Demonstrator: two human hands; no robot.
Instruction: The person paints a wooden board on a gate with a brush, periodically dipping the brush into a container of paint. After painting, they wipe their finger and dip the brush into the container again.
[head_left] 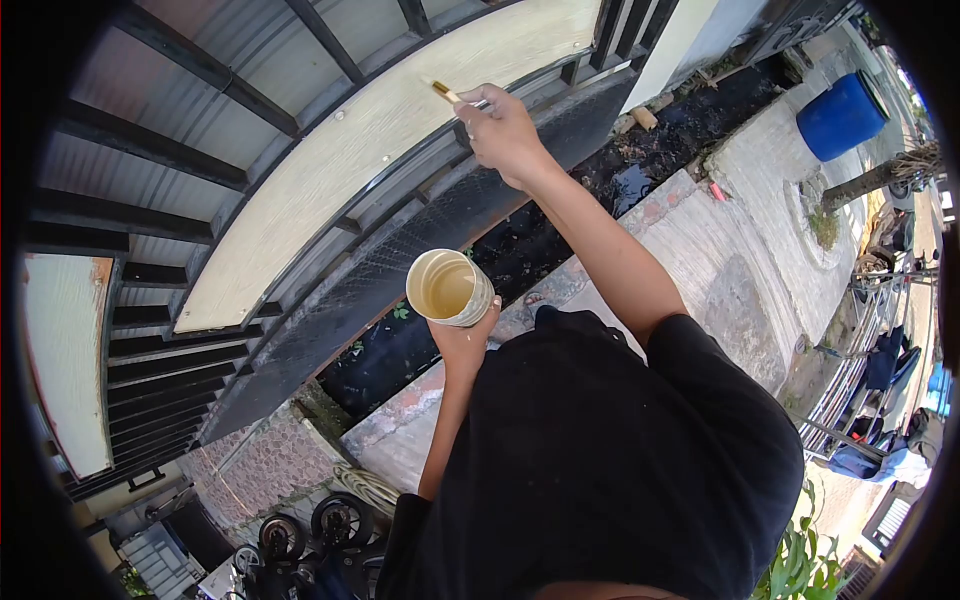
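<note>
A small paintbrush (446,92) is pinched in my right hand (500,130), its tip close to or on a cream-coloured panel (330,150) fixed to a dark metal fence. Whether the bristles touch the surface I cannot tell. My left hand (466,340) is wrapped round the lower side of a pale cup (482,292), which is tilted so that its open mouth faces me. A cloudy yellowish liquid shows inside the cup. The cup is below the panel and in front of my dark shirt.
Black bars (150,145) of the fence surround the panel. A ditch with dark water (630,180) runs between the fence and a concrete slab (690,260). A blue barrel (842,116) and a tree trunk (870,183) are at the right. Parked wheels (342,520) show at the bottom left.
</note>
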